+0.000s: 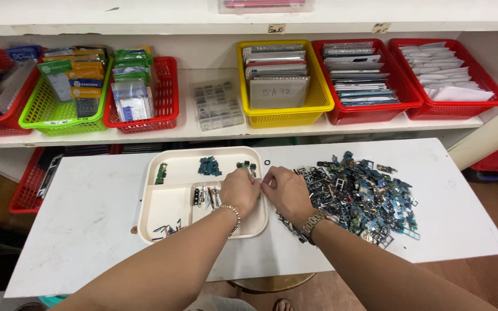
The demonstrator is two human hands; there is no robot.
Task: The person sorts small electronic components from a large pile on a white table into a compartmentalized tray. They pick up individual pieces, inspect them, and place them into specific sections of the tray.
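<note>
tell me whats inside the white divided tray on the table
The white divided tray holds small sorted electronic parts: a green board, blue pieces, metal bits. The left hand covers part of its right side.

A cream plastic sorting tray with rounded corners and several compartments (151, 198) lies flat on a white tabletop. Its upper compartment holds a small green circuit strip (161, 173) at the left, a cluster of blue-green circuit pieces (209, 166) in the middle and a few dark pieces (248, 167) at the right. A lower middle compartment holds thin silvery and dark metal parts (204, 196), and the lower left one a few bluish bits (167, 230). Just beside the tray on its right lies a loose heap of small blue, black and silvery circuit parts (364, 196), spread flat.
</note>
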